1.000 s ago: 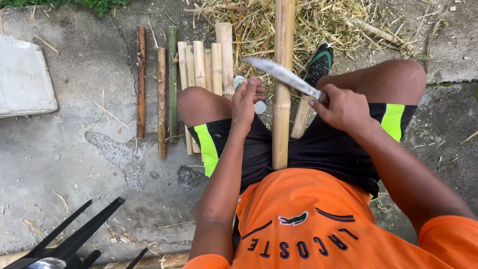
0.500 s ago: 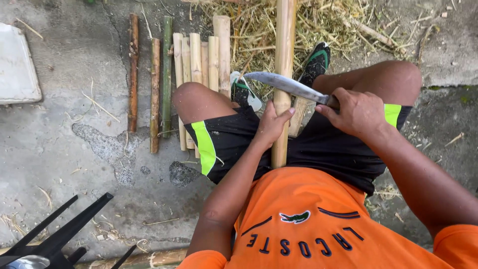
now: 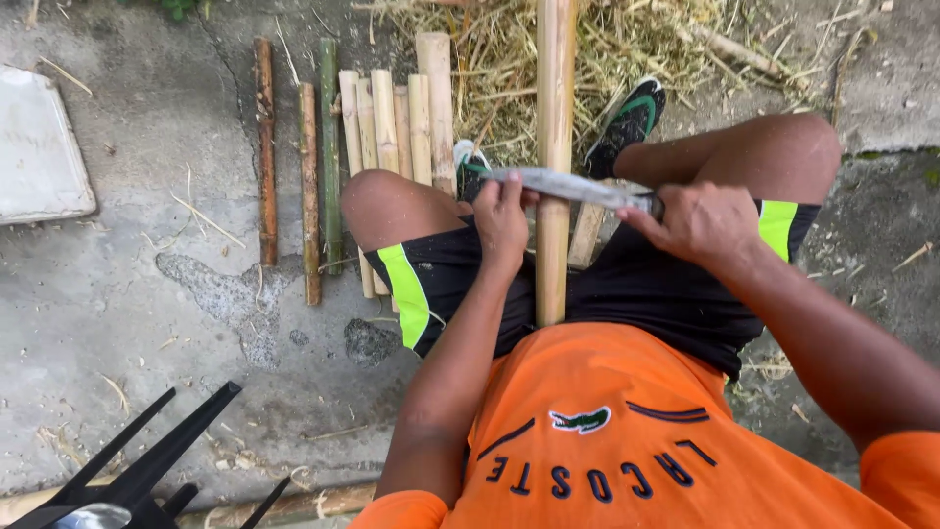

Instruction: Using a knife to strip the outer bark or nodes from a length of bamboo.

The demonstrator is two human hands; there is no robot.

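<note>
- Bamboo pole point(image 3: 554, 147) — pale yellow, long, standing between the seated person's knees and running up out of the top of the view; its lower end is hidden at the black shorts.
- Knife point(image 3: 573, 185) — long grey blade laid crosswise over the pole, roughly level. A second ago it was raised and tilted above the pole; it has since come down flat against the bamboo, which reads as the blade being set for a two-handed scraping or shaving stroke.
- Right hand point(image 3: 700, 223) — closed around the knife handle, right of the pole.
- Left hand point(image 3: 501, 217) — a second ago spread on the pole itself, then gripping it; now fingers pinched narrow on the blade's far end, just left of the pole — so the pole is no longer held by hand.
- Cut bamboo lengths point(image 3: 397, 118) — pale pieces laid side by side on the concrete beyond the left knee, with darker brown and green sticks point(image 3: 311, 167) beside them.
- Straw litter point(image 3: 627, 49) — dry shavings heaped behind the pole.
- Shoes point(image 3: 627, 122) — dark with green trim, resting at the litter's edge.
- Black chair legs point(image 3: 147, 470) — lower left corner.
</note>
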